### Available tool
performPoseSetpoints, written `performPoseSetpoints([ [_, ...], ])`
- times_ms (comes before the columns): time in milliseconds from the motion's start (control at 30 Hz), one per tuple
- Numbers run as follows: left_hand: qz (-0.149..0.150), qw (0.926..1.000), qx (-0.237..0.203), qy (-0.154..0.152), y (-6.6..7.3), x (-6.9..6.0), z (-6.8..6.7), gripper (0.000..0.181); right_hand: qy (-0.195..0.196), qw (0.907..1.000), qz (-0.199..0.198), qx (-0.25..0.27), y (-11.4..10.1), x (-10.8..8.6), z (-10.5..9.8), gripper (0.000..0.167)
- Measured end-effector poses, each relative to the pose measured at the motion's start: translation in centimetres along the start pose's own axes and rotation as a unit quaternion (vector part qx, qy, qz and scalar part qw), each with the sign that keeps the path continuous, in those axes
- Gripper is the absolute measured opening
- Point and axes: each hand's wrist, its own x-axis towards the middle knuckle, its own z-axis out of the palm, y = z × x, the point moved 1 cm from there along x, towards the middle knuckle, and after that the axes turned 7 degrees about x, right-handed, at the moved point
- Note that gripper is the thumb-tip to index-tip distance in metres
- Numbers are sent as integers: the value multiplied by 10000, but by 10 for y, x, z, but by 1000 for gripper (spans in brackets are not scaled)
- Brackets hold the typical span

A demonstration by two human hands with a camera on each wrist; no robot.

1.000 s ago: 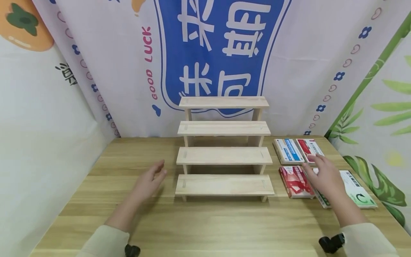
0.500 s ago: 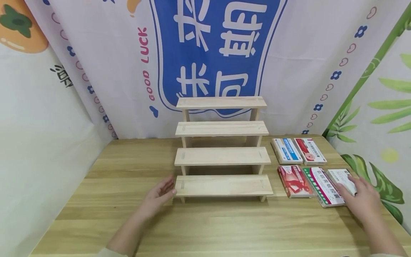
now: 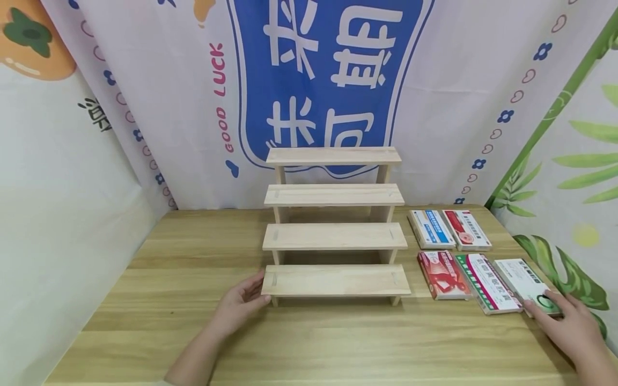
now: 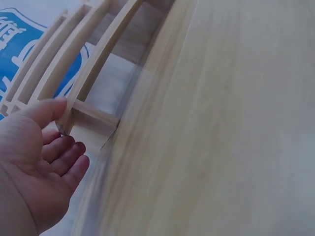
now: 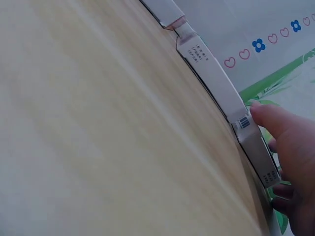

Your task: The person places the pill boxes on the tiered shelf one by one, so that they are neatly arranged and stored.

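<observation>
A stepped pale wooden rack point(image 3: 335, 236) stands on the table. At the left end of its lowest board point(image 3: 338, 280), my left hand point(image 3: 236, 308) holds on, thumb and curled fingers about the board's end point(image 4: 69, 110). On the right, my right hand point(image 3: 572, 324) grips the near end of a flat green-and-white box point(image 3: 523, 279), thumb by its left corner and fingers over its right part. In the right wrist view the thumb of the right hand point(image 5: 290, 157) is at one side of the box end point(image 5: 258, 155), with fingertips on the other; some fingers are hidden.
Left of that box lie a white box with magenta and green bands point(image 3: 487, 284) and a red box point(image 3: 443, 274). Behind them are a blue-and-white box point(image 3: 431, 229) and a red-and-white box point(image 3: 465, 229). Printed cloth point(image 3: 434, 107) hangs behind the table.
My right hand has moved right and nearer the table's front, from over the boxes to the green-and-white box's near end. My left hand has come right to the lowest board and taken hold.
</observation>
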Motion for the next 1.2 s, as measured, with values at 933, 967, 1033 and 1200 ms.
performPoseSetpoints([
  [933,-591,9926,216,1038,-9,-8,7,44,414,9920,-1049,562,-57,3,-44,85],
  [967,-592,9925,213,1050,-9,-8,7,43,383,9909,-1162,565,-67,5,-48,85],
  [1033,-599,9921,216,1077,-8,-8,7,43,354,9877,-1433,524,-89,7,-54,83],
  [1200,-501,9920,270,1130,-5,-10,8,41,159,9780,-1959,704,-145,12,-65,80],
])
